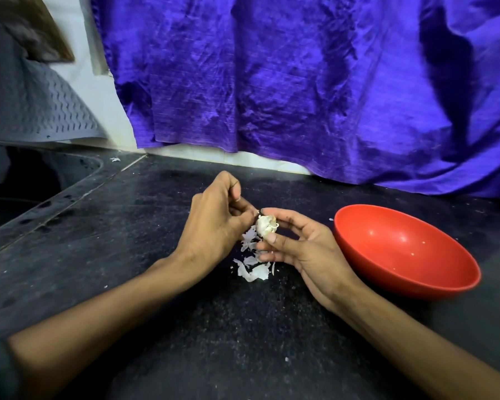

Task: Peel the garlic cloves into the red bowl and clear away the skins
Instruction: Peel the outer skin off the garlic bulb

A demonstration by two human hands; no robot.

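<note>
At mid-frame the garlic (265, 226) was pinched between the right hand (296, 243) and the left hand (218, 223), skins (253, 269) were strewn on the counter (127, 226) below, and the red bowl (410, 255) at right held no cloves, so the task was judged barely begun.

There were two hands: the left hand (217, 217) and the right hand (298, 243). One piece of garlic (265, 226) was in view, and whether it was a single clove or several could not be told. One red bowl (401, 249) stood on the surface (127, 241). One loose heap of garlic skins (253, 267) lay there, its flakes too many and too overlapped to count, with one stray flake (115, 159) far off. One purple cloth (300, 82) hung behind.
</note>
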